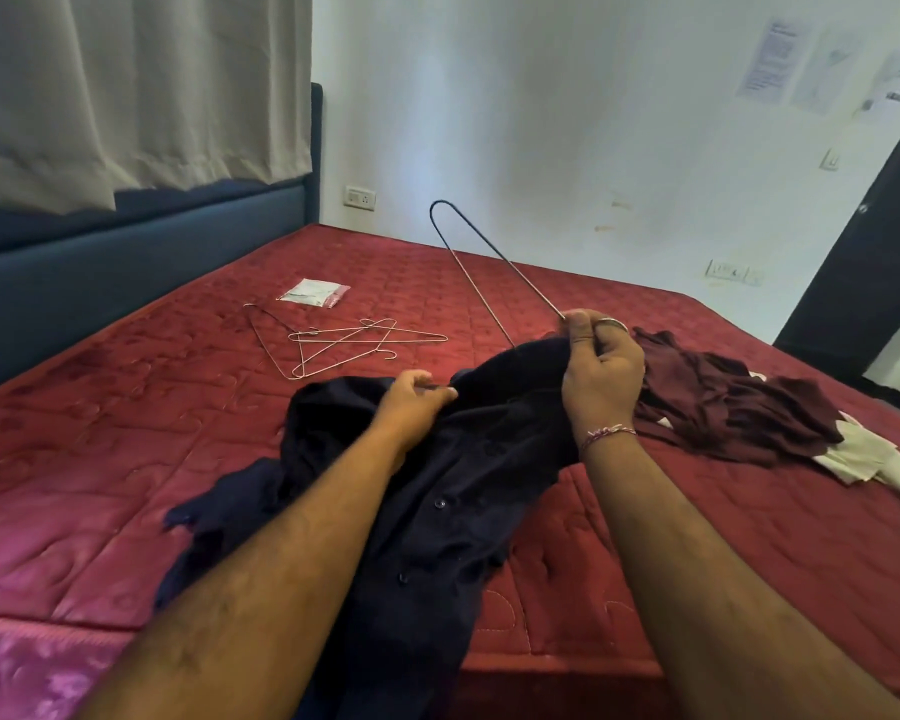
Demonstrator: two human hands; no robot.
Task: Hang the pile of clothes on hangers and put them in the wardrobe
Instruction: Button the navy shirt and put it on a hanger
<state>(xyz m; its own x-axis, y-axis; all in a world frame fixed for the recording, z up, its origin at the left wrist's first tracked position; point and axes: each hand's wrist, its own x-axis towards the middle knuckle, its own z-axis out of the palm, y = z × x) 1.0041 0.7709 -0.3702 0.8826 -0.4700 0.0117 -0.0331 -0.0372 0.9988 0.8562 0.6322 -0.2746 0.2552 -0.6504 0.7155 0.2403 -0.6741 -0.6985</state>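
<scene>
Dark navy button-front shirt lies crumpled at bed's near edge, bunched up between both hands, tail hanging off the front. Thin wire hanger pokes out of the shirt's top toward 12 o'clock, one end under the cloth. R hand pinches hanger wire plus shirt edge; ring on a finger, thread band on wrist. L hand, at 9 o'clock of R, grips a fold of shirt. Maroon garment over white cloth at 3 o'clock, on red quilted mattress. Loose wire hangers at 11 o'clock, small plastic packet beyond.
</scene>
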